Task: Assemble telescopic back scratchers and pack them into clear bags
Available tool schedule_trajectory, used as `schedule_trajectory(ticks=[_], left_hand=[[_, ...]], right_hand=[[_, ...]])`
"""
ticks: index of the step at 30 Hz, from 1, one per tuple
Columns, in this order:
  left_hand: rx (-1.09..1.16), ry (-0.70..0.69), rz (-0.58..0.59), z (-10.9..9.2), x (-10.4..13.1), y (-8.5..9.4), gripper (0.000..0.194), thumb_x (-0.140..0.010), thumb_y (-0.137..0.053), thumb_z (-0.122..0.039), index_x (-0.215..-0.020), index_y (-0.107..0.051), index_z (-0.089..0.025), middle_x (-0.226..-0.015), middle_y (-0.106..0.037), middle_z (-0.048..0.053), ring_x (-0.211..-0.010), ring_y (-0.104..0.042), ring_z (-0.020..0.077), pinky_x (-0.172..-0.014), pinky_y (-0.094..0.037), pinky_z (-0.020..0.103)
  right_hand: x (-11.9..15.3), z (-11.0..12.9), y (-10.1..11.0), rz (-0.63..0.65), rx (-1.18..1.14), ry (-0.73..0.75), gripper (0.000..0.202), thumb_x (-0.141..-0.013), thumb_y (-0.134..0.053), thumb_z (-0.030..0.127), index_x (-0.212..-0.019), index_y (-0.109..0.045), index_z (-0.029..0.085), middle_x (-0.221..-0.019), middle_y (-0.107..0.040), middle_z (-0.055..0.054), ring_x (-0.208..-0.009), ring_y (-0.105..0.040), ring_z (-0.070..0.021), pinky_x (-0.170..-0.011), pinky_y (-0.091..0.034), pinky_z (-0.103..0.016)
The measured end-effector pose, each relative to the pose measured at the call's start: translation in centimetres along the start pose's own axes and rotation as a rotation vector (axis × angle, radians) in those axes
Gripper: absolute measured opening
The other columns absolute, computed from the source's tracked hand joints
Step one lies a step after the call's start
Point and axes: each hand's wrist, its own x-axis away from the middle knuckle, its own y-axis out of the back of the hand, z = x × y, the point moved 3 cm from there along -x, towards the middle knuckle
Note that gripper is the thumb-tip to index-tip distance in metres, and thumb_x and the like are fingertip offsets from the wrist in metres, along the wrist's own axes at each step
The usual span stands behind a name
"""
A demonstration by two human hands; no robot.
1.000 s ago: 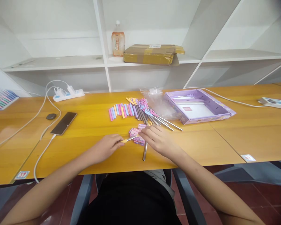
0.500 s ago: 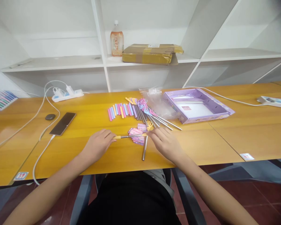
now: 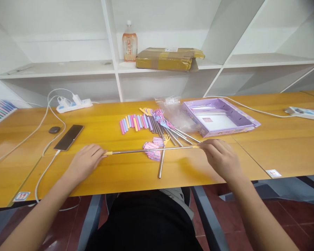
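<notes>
A telescopic back scratcher [image 3: 151, 150], metal with yellow ends, stretches level between my hands above the table. My left hand [image 3: 87, 161] is closed on its yellow handle end. At the opposite end my right hand [image 3: 219, 157] grips the yellow head, which the fingers mostly hide. Beneath the rod lie a pile of small pink cards [image 3: 152, 153] and another back scratcher [image 3: 161, 162] with a yellow claw. Farther back, several back scratchers with coloured claws [image 3: 161, 118] are heaped beside a row of pastel handle sleeves [image 3: 134, 122].
Behind the heap are a clear plastic bag [image 3: 176, 115] and a purple box [image 3: 225, 130]. A phone [image 3: 69, 137] with a white cable and a power strip [image 3: 75, 106] lie at left. Another power strip [image 3: 306, 113] is at right. The shelf bears a bottle [image 3: 129, 45] and a carton [image 3: 167, 59].
My hands have moved apart, the left one leftward and the right one rightward. The back scratcher between them has been drawn out from short to long.
</notes>
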Motion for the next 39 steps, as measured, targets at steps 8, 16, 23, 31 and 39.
schedule_trajectory(ticks=[8, 16, 23, 31, 39], left_hand=[[-0.009, 0.116, -0.004, 4.8, 3.7, -0.7, 0.034, -0.115, -0.049, -0.043, -0.093, -0.068, -0.024, -0.093, -0.073, 0.007, -0.087, -0.067, 0.0260, -0.081, -0.051, 0.039], [0.012, 0.068, -0.013, 3.9, 4.5, -1.7, 0.038, -0.119, -0.045, -0.046, -0.098, -0.068, -0.023, -0.093, -0.072, 0.005, -0.084, -0.067, 0.0228, -0.079, -0.051, 0.034], [0.066, 0.089, 0.004, 3.6, 4.8, -2.6, 0.038, -0.119, -0.046, -0.046, -0.100, -0.068, -0.022, -0.093, -0.069, 0.004, -0.083, -0.068, 0.0212, -0.079, -0.051, 0.033], [0.063, 0.115, 0.000, 3.8, 5.2, -2.7, 0.037, -0.119, -0.047, -0.046, -0.116, -0.072, -0.020, -0.108, -0.078, 0.008, -0.096, -0.075, 0.0243, -0.089, -0.055, 0.036], [0.162, 0.013, 0.004, 0.9, 3.5, -3.8, 0.034, -0.119, -0.049, -0.039, -0.125, -0.076, -0.020, -0.116, -0.082, 0.010, -0.104, -0.078, 0.0254, -0.094, -0.061, 0.038]], right_hand=[[4.3, -6.8, 1.3, -0.076, 0.181, -0.015, 0.013, -0.103, -0.074, 0.012, -0.105, -0.075, 0.025, -0.096, -0.081, -0.007, -0.087, -0.076, -0.0221, -0.081, -0.057, -0.033], [6.8, -8.0, 0.1, -0.001, 0.167, -0.127, 0.015, -0.106, -0.066, 0.014, -0.101, -0.077, 0.022, -0.097, -0.081, -0.007, -0.092, -0.075, -0.0191, -0.084, -0.056, -0.030], [7.5, -8.5, -0.5, 0.007, 0.139, -0.152, 0.014, -0.108, -0.066, 0.019, -0.100, -0.077, 0.023, -0.096, -0.081, -0.008, -0.092, -0.076, -0.0193, -0.086, -0.057, -0.029], [7.1, -6.7, -0.4, 0.109, 0.136, -0.232, 0.017, -0.113, -0.062, 0.029, -0.111, -0.078, 0.022, -0.105, -0.081, -0.010, -0.097, -0.076, -0.0221, -0.087, -0.055, -0.032], [5.7, -2.4, -1.9, 0.108, -0.050, -0.139, 0.008, -0.104, -0.073, 0.022, -0.109, -0.079, 0.022, -0.097, -0.076, -0.007, -0.091, -0.073, -0.0221, -0.087, -0.057, -0.036]])
